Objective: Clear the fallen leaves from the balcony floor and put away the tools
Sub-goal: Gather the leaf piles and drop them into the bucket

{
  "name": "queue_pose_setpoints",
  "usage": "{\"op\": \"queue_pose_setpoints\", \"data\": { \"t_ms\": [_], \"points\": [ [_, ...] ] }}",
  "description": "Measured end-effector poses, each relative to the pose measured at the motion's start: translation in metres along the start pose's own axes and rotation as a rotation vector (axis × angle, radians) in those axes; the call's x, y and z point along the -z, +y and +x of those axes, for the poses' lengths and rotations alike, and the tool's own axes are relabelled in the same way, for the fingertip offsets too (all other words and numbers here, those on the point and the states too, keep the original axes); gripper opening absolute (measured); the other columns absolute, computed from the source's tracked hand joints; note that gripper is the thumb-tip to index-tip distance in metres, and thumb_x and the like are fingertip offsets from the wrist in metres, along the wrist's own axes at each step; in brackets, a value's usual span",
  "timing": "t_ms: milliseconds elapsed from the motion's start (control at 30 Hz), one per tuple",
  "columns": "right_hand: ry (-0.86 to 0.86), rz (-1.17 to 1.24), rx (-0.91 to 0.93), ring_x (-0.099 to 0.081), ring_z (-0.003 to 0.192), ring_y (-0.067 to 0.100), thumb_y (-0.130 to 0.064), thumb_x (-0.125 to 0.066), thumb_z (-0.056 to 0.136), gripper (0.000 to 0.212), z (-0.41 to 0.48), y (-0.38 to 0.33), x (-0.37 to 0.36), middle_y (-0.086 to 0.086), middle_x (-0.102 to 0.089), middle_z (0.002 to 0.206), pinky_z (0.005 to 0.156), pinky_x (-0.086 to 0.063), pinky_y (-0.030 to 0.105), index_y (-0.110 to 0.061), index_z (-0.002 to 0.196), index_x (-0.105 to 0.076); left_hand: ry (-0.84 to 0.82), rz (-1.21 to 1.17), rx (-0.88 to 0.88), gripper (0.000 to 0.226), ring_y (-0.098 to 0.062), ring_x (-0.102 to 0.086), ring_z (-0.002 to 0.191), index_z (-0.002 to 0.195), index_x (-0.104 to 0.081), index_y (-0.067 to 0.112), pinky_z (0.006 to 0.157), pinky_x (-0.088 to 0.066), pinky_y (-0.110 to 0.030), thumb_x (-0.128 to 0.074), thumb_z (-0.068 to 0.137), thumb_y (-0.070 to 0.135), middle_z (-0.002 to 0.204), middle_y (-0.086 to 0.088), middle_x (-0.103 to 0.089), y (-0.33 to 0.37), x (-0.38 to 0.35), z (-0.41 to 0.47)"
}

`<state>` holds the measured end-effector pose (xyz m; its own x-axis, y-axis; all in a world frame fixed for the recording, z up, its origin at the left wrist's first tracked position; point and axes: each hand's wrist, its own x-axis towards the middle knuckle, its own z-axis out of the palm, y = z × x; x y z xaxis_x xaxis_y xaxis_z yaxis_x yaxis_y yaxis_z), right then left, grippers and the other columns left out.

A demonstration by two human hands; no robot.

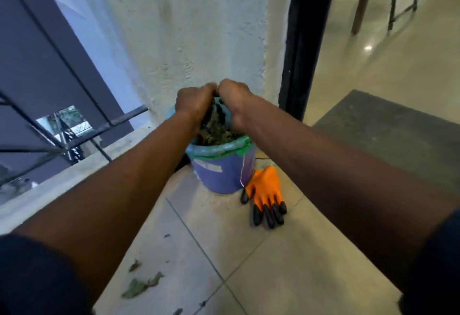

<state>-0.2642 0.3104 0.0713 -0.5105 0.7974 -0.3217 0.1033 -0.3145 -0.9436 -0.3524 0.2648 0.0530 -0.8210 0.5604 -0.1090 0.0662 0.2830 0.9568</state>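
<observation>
1. My left hand (196,104) and my right hand (234,98) are side by side over the bucket (219,178), knuckles up and nearly touching each other.
2. Both have the fingers curled down around a heap of dry leaves (214,133) that rises out of the bucket between my palms. My fingertips are hidden behind the backs of my hands and the picture is a little blurred there.
3. The bucket is blue and stands upright on the tiled floor (273,252) at the foot of the pale wall (186,41). A green bag (216,149) lines it, rolled over the rim, and the leaves fill it to the top.
4. A pair of orange gloves (265,195) with black claw tips lies flat on the floor just beside the bucket, on its right, fingers pointing toward me.
5. A few loose leaves (139,287) lie on the tiles near my left forearm, well apart from the bucket, with small crumbs scattered around them.
6. A dark metal railing (74,140) runs along the left edge of the balcony.
7. To the right of the wall stands a black door frame (303,41), and a dark mat (385,135) lies on the floor past it.
</observation>
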Motion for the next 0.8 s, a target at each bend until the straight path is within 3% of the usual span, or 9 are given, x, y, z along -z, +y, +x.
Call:
{"op": "queue_pose_setpoints", "data": {
  "t_ms": [100, 200, 267, 367, 433, 533, 633, 800],
  "points": [
    [0.065, -0.684, 0.282, -0.063, 0.080, 0.030, -0.016, -0.059, 0.095, 0.014, 0.019, 0.014, 0.009, 0.016, -0.064, 0.087, 0.068, -0.053, 0.035, -0.003, 0.095, -0.065, -0.189, 0.554, -0.210, 0.046, -0.032, -0.072, 0.096, 0.091, -0.077, 0.013, 0.086, -0.057, -0.038, -0.067, 0.085, 0.058, 0.093, -0.013, -0.076, -0.006, 0.013, 0.012],
    [0.178, -0.961, 0.556, -0.067, 0.096, 0.035, -0.015, -0.062, 0.090, 0.018, 0.029, 0.026, 0.023, 0.016, -0.073, 0.101, 0.079, -0.056, 0.043, -0.009, 0.103, -0.074, -0.094, 0.672, -0.478, 0.036, -0.022, -0.067, 0.093, 0.097, -0.077, 0.020, 0.076, -0.043, -0.030, -0.064, 0.097, 0.054, 0.095, -0.002, -0.073, -0.005, 0.019, 0.018],
    [0.244, -1.011, 0.654, -0.068, 0.093, 0.034, -0.022, -0.066, 0.092, 0.012, 0.027, 0.028, 0.029, 0.013, -0.074, 0.099, 0.078, -0.057, 0.043, -0.014, 0.096, -0.075, -0.086, 0.778, -0.613, 0.028, -0.022, -0.067, 0.088, 0.093, -0.076, 0.021, 0.073, -0.040, -0.030, -0.065, 0.098, 0.046, 0.089, -0.001, -0.073, -0.011, 0.018, 0.022],
    [0.187, -1.036, 0.695, -0.068, 0.094, 0.033, -0.026, -0.067, 0.094, 0.011, 0.014, 0.030, 0.038, 0.008, -0.074, 0.098, 0.082, -0.056, 0.043, -0.019, 0.099, -0.075, -0.165, 0.910, -0.619, 0.019, -0.028, -0.069, 0.101, 0.110, -0.074, 0.024, 0.083, -0.050, -0.036, -0.069, 0.094, 0.035, 0.104, -0.005, -0.076, -0.027, 0.018, 0.025],
    [0.233, -1.009, 0.757, -0.067, 0.091, 0.028, -0.030, -0.064, 0.096, 0.014, 0.004, 0.032, 0.046, 0.004, -0.073, 0.093, 0.080, -0.053, 0.042, -0.019, 0.097, -0.074, -0.083, 0.852, -0.690, 0.019, -0.029, -0.070, 0.094, 0.106, -0.073, 0.027, 0.083, -0.049, -0.039, -0.069, 0.093, 0.041, 0.091, 0.000, -0.075, -0.035, 0.019, 0.019],
    [0.331, -1.125, 0.789, -0.063, 0.078, 0.024, -0.054, -0.052, 0.101, 0.041, -0.018, 0.043, 0.065, 0.001, -0.069, 0.077, 0.085, -0.044, 0.043, -0.022, 0.081, -0.068, 0.057, 0.766, -0.920, 0.029, -0.023, -0.071, 0.079, 0.095, -0.071, 0.028, 0.085, -0.050, -0.042, -0.061, 0.094, 0.055, 0.070, 0.010, -0.065, -0.040, 0.020, -0.005],
    [0.324, -0.997, 0.832, -0.066, 0.081, 0.026, -0.043, -0.059, 0.097, 0.022, -0.050, 0.061, 0.089, -0.003, -0.067, 0.078, 0.084, -0.047, 0.046, -0.024, 0.091, -0.067, 0.073, 0.645, -1.067, 0.026, -0.020, -0.068, 0.087, 0.100, -0.071, 0.027, 0.090, -0.044, -0.046, -0.062, 0.095, 0.050, 0.083, 0.009, -0.069, -0.024, 0.017, -0.049],
    [0.439, -0.904, 0.888, -0.057, 0.084, 0.019, -0.034, -0.063, 0.097, 0.017, -0.140, 0.119, 0.163, -0.001, -0.059, 0.087, 0.075, -0.042, 0.040, -0.018, 0.093, -0.065, -0.298, 0.492, -1.308, 0.017, -0.026, -0.062, 0.092, 0.102, -0.072, 0.018, 0.083, -0.046, -0.044, -0.064, 0.100, 0.033, 0.094, 0.001, -0.065, -0.030, -0.005, -0.141]
  ]
}}
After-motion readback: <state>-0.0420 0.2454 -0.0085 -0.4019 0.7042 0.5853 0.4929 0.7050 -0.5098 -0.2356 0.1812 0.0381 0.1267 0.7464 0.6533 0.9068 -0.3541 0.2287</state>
